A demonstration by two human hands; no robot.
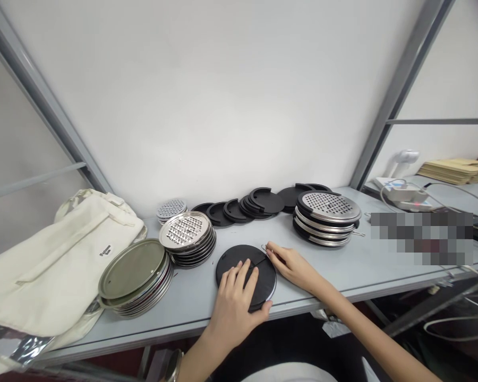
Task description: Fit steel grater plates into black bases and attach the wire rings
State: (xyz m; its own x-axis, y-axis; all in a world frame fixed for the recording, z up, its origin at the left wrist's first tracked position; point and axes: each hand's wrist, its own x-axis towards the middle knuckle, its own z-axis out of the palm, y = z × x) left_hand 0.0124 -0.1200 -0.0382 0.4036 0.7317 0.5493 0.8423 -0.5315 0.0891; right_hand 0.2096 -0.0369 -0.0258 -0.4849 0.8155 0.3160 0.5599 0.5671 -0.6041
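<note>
My left hand (pixel 237 300) lies with spread fingers flat on a round black disc (pixel 233 258), its thumb at the near right rim. A thin pale edge shows under the disc on that side. At the disc's upper right edge, my right hand (pixel 289 263) pinches a small metal wire loop (pixel 264 246); the wire's other end is hard to make out. Left of the disc stand a stack of round metal graters (pixel 185 231) and a stack of olive-green round plates (pixel 133 270). To the right is a pile of grater discs with black rims (pixel 330 207).
Several black round holders (pixel 266 201) lie overlapping along the wall. A cream cloth bag (pixel 63 249) covers the left end of the grey table (pixel 199 294). Small grater discs (pixel 172 208) sit behind. Cables, a white device (pixel 408 193) and brown cardboard pieces (pixel 448 172) are at the right.
</note>
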